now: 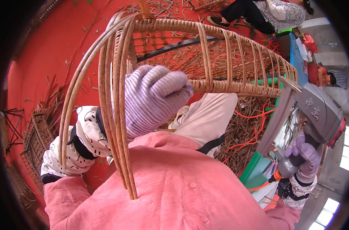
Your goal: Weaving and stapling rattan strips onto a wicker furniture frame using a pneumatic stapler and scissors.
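My left hand (pixel 153 97), in a ribbed lavender knit glove, is closed around a wrapped rail of a woven rattan frame (pixel 235 87). Several long loose rattan strands (pixel 110 126) hang down from the frame's near left corner, crossing in front of my left wrist and sleeve. On the right, my right hand (pixel 307 155), gloved alike, grips the handle of a grey air stapler (pixel 318 109). An orange hose fitting (pixel 276 175) joins the base of its handle. The stapler's nose end is raised beside the frame's right end; whether they touch I cannot tell.
Cut rattan scraps (pixel 239 142) lie heaped on the red floor (pixel 40 82), with an orange air hose (pixel 241 145) running over them. Other woven pieces (pixel 38 132) stand at the left. A blue-edged table (pixel 297 63) is at the right; a person (pixel 281 15) sits beyond.
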`<state>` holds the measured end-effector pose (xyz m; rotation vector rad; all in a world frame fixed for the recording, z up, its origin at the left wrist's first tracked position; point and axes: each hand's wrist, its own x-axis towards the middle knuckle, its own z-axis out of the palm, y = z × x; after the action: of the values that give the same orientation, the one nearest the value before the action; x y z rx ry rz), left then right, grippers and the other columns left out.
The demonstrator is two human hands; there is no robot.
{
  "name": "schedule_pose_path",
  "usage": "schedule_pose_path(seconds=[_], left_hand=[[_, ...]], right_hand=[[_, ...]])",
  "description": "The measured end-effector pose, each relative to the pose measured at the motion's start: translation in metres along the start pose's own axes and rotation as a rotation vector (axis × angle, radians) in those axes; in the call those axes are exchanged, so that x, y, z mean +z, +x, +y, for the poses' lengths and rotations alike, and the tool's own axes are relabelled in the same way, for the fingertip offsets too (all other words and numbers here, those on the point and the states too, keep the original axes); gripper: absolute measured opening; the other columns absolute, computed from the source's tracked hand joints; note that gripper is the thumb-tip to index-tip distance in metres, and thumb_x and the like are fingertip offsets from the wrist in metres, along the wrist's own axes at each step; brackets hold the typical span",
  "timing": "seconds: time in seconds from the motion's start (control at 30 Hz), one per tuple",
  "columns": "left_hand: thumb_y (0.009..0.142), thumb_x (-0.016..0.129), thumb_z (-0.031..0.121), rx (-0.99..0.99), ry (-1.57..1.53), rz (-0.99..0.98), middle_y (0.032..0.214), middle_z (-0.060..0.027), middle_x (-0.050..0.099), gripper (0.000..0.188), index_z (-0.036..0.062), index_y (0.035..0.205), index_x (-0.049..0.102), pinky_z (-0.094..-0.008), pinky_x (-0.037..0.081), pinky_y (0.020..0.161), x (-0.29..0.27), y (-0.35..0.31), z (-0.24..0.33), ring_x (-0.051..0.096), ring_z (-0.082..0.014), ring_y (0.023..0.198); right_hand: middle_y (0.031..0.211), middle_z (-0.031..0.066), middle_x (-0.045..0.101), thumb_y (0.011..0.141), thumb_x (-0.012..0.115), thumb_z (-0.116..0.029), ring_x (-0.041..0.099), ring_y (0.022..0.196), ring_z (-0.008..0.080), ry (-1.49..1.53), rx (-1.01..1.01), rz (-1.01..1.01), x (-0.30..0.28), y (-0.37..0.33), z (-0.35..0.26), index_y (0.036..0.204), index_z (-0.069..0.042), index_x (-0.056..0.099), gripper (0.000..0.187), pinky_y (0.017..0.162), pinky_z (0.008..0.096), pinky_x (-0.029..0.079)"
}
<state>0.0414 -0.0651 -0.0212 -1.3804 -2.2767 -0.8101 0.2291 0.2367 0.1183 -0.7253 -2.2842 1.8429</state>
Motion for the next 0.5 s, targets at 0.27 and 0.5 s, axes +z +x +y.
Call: schedule_pose_path(seconds=[0.27,0.5], left_hand=[[0.068,0.070,0.015,-0.148,-0.086,0.055,0.070,-0.0048,0.058,0.017,0.0085,0.082,0.063,-0.0347,0.048,0.055,0.001,0.002,0.013,0.059,-0.0230,0.062],[0.069,0.068,0.017,-0.116,-0.133,0.014,0.072,-0.0070,0.056,0.024,0.0079,0.090,0.062,-0.0362,0.046,0.056,-0.004,0.006,0.016,0.057,-0.0248,0.062]], right_hand=[[0.064,0.0098,0.052,0.070,0.073,-0.011,0.053,0.051,0.0190,-0.449,-0.058,-0.396,0.076,0.029,-0.044,0.106,0.008,0.048,0.048,0.047,0.0318,0.048],[0.068,0.0089,0.054,0.070,0.072,-0.011,0.054,0.055,0.0185,-0.674,0.019,-0.514,0.087,0.038,-0.058,0.105,0.006,0.050,0.045,0.051,0.0311,0.048]])
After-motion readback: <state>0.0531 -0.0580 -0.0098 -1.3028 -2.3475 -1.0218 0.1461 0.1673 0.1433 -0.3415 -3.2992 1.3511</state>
